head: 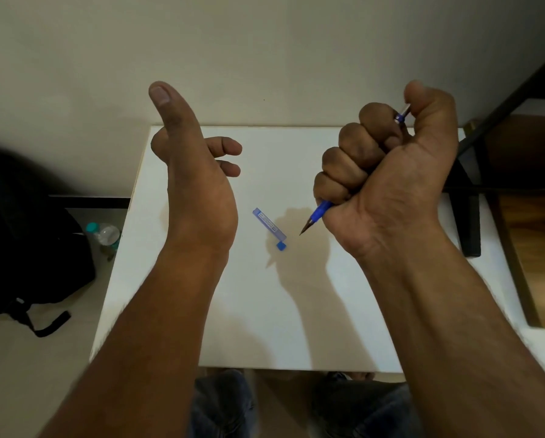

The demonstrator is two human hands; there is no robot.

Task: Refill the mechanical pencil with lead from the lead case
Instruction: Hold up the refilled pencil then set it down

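**Pencil in fist, case waiting**

Near to far: cap (281,246) off, lying by the lead case (269,223) mid-table (264,327). Right hand (388,172) clenched round pencil (320,210), tip down, thumb on button end. Left hand (195,172) loose, holding nothing. Prob. next: pull button off w/ left, keep barrel upright.

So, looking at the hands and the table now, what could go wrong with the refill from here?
1. The clear blue lead case lies uncapped on the white table, its small blue cap apart; leads may slide out or the cap roll away.
2. The right hand holds the blue mechanical pencil in a full fist, tip down; this is clumsy for feeding a thin lead.
3. The left hand is open and empty, away from the case.
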